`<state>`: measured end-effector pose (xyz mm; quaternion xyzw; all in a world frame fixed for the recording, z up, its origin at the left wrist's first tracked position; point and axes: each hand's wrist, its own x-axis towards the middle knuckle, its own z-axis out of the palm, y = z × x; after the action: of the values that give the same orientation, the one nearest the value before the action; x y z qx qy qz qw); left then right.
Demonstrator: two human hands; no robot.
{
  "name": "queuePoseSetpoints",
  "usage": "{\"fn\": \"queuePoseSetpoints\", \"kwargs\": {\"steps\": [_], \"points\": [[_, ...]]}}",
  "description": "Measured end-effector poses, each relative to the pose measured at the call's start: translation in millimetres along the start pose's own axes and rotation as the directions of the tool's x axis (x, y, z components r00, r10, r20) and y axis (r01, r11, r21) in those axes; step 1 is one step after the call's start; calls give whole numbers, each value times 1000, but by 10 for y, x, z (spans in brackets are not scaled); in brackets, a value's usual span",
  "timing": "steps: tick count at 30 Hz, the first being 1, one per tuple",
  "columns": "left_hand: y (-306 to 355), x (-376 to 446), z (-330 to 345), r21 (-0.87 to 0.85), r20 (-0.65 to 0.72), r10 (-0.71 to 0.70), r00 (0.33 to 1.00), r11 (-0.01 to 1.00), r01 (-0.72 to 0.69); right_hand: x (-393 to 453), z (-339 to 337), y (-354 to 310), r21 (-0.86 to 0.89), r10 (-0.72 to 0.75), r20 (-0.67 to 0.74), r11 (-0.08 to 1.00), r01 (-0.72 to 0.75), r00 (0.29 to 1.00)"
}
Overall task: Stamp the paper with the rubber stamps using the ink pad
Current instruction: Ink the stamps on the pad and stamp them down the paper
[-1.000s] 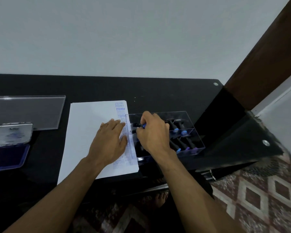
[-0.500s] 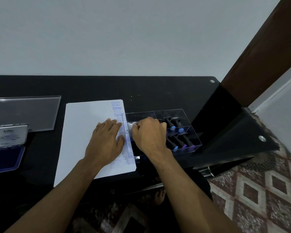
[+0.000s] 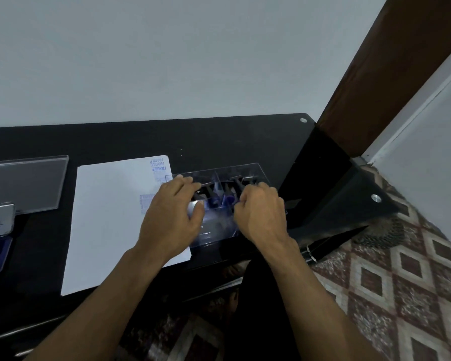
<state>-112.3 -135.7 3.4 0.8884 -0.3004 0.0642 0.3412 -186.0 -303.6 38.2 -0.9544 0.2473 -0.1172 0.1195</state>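
The stamps [image 3: 220, 195] lie in the clear box [image 3: 248, 169] just right of the paper [image 3: 110, 217]. The left hand [image 3: 171, 220] has been shifted from the paper onto the box, fingers spread. The right hand [image 3: 261, 214] is curled over the stamps; what its grip holds cannot be told. Another stamp is probably being chosen.

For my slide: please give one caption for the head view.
Both hands, left hand and right hand, reach into the clear stamp box beside the paper.

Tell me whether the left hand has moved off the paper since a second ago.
Yes. The left hand has moved right across the paper, its fingers now on the clear stamp box.
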Motion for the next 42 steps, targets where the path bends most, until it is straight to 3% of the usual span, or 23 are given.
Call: {"fn": "queuePoseSetpoints", "kwargs": {"steps": [5, 10, 18, 28, 33, 42], "points": [[141, 0, 168, 4, 56, 113, 992, 994, -113, -61, -69, 187, -69, 4, 132, 998, 5, 991], [148, 0, 239, 73, 80, 142, 987, 986, -148, -64, -30, 284, -78, 7, 128, 997, 3, 992], [160, 4, 228, 93, 87, 139, 986, 985, -147, 32, -15, 231, -114, 48, 281, 993, -16, 959], [169, -12, 236, 102, 64, 124, 990, 986, -130, -52, 98, 293, 119, 4, 75, 993, -13, 997], [158, -7, 241, 106, 65, 112, 992, 987, -119, -141, 136, 329, 229, -23, -127, 972, 52, 992], [146, -6, 243, 92, 91, 82, 992, 992, -90, -233, 135, 272, 274, -46, -168, 957, 92, 985]]}}
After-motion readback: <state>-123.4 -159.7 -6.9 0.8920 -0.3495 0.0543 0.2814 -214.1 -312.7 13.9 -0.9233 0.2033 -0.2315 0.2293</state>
